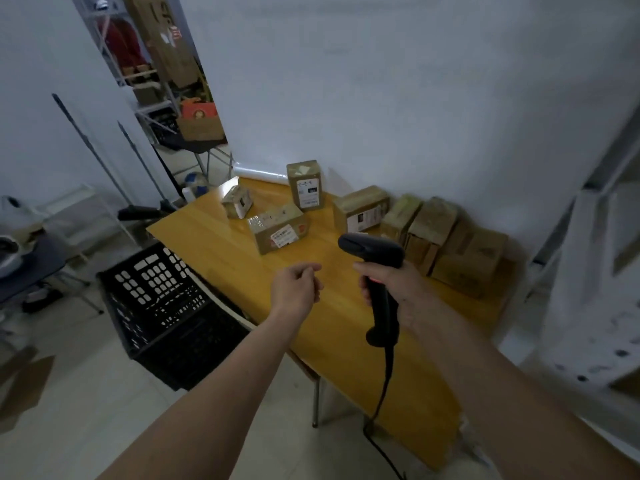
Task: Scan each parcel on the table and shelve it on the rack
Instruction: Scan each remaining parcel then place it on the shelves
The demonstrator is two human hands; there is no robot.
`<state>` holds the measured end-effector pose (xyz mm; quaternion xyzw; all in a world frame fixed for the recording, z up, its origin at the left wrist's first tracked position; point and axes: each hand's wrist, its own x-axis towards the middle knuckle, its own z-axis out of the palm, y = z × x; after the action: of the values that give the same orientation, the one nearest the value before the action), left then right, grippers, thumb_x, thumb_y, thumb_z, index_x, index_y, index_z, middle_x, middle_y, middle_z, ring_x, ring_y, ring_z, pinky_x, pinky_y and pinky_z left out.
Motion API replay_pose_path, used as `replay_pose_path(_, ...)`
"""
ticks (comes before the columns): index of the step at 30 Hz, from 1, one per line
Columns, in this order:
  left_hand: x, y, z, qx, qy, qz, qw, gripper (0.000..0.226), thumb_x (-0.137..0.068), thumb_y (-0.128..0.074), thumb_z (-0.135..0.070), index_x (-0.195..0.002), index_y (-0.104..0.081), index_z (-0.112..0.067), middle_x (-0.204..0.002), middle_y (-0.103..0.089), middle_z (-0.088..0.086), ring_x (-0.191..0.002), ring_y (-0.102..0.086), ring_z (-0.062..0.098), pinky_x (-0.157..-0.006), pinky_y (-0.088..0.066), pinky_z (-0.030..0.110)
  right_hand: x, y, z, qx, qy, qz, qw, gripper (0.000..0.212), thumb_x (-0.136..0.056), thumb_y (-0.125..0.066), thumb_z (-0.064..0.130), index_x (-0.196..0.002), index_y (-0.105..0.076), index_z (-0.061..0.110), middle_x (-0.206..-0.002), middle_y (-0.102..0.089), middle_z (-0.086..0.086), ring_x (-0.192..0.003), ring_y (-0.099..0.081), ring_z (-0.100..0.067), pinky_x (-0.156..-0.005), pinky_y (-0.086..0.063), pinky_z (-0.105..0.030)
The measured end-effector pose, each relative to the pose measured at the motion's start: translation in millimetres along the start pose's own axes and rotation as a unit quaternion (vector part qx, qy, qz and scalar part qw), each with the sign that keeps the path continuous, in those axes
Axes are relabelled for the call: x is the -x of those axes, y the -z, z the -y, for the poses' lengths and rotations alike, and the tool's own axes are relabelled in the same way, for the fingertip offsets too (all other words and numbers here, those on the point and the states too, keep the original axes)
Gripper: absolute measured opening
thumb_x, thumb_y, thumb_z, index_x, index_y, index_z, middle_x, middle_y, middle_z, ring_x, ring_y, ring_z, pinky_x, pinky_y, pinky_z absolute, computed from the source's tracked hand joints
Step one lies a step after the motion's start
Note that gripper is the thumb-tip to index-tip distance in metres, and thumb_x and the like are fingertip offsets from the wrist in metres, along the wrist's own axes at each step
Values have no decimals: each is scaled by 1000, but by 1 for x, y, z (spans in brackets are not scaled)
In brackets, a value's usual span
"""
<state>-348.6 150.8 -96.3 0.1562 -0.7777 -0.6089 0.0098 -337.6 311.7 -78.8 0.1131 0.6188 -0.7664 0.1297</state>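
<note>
Right hand (pixel 391 289) grips the black handheld scanner (pixel 375 271), nose aimed forward-left. Left hand (pixel 294 289), fingers loosely curled and empty, hovers nearer the taped brown cardboard parcel (pixel 278 232), lying just beyond on the yellow wooden desk (pixel 214 237), long side crosswise.

Brown cardboard parcels sit on a yellow wooden table (pixel 214 244). A taped parcel with a white label (pixel 279 233) lies nearest the middle. Behind it, a small parcel (pixel 236 201) lies at the far left, and a tall parcel (pixel 306 185) stands upright. A wider parcel (pixel 361 208) rests near the wall, beside a blurred cluster of parcels (pixel 446 240) stacked at the right.
</note>
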Motion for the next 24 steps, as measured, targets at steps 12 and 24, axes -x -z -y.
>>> replay_pose_path(12,-166,7,3,-74,-8,44,996,29,-100,-40,-7,-97,-68,-11,-67,-63,4,-57,-53,16,-62,-50,34,-114,-42,15,-8,-8,-40,999,14,-83,-75,12,-78,-65,3,-60,-61,-8,-47,-56,-18,-48,-48,-28)
replay_pose_path(24,-387,73,33,-234,-8,91,968,19,-99,-53,-23,-87,-67,-19,-70,-59,-2,-57,-49,10,-51,-38,25,-289,-147,15,3,-85,-131,988,13,-79,-78,15,-81,-69,5,-57,-64,-5,-48,-60,-16,-47,-49,-25)
